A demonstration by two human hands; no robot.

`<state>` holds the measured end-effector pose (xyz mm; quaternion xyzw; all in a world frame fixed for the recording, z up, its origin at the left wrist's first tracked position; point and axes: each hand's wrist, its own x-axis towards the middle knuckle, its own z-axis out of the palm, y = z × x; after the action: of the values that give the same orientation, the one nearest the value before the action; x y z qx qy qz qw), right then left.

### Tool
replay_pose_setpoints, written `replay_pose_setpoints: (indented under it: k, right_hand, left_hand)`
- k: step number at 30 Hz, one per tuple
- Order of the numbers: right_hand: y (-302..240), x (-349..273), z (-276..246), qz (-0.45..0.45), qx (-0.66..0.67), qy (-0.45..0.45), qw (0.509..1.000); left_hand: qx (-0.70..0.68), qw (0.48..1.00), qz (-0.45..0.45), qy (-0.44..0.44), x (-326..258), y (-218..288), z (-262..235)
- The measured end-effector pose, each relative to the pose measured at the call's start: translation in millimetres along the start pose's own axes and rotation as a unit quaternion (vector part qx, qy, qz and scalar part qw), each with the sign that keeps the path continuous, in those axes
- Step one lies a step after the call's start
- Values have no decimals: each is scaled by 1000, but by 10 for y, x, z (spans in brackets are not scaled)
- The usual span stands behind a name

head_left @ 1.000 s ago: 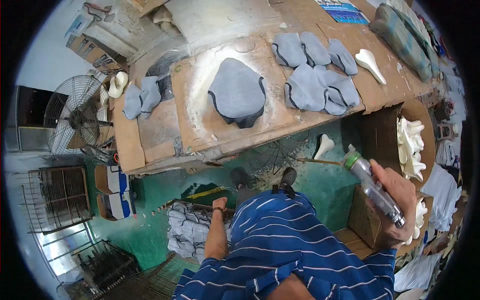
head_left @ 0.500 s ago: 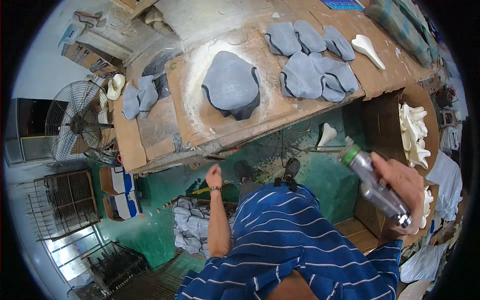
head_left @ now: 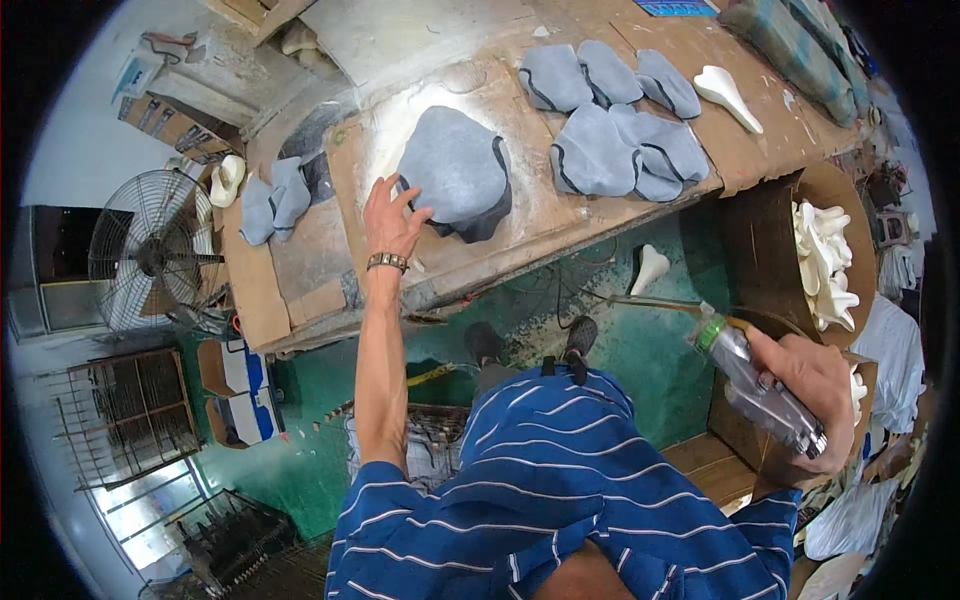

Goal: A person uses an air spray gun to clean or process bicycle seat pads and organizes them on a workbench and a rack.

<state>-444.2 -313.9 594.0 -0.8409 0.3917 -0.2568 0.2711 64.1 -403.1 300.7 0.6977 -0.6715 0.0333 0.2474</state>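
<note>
My left hand reaches up to the workbench with fingers spread, its fingertips just left of a stack of grey cut fabric pieces lying on a powder-dusted cardboard sheet. It holds nothing. My right hand is lower right, shut on a metal spray gun with a green collar near its nozzle, pointing up and left. A thin hose runs from the gun toward the bench.
More grey pieces lie in a row to the right, others to the left. White moulded forms fill a cardboard box; one lies on the bench, one hangs under it. A fan stands left.
My left hand rose from beside my waist up to the bench edge next to the grey stack. My right hand with the spray gun stayed at lower right, shifting slightly.
</note>
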Motion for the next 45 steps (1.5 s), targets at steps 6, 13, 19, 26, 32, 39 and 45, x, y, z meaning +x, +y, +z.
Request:
replay_pose_setpoints:
  k: [6,13,19,26,32,39,45]
  right_hand:
    - [-50,-24,91,25,32,-27,999]
    - [-226,-50,260,9,35,-11,999]
    - [-427,21,334,77,33,-43,996]
    - [-680,148,584,122,47,-55,990]
    - [-1019,401,889,167,84,-103,977]
    - [-1360,700,1424,257,42,-149,954]
    - [-1527,946,2108,181,83,-111,974]
  left_hand:
    - [7,999,1,-47,181,-78,34]
    - [-34,996,-1,-78,501,-40,-149]
    - [-60,995,65,46,597,17,-382]
    - [-76,989,38,123,845,-326,-1267]
    - [-18,996,-28,79,634,-1130,-1995]
    - [37,977,-179,-106,83,-2610,-2372]
    - [107,949,-282,-96,-183,-4128,-2756]
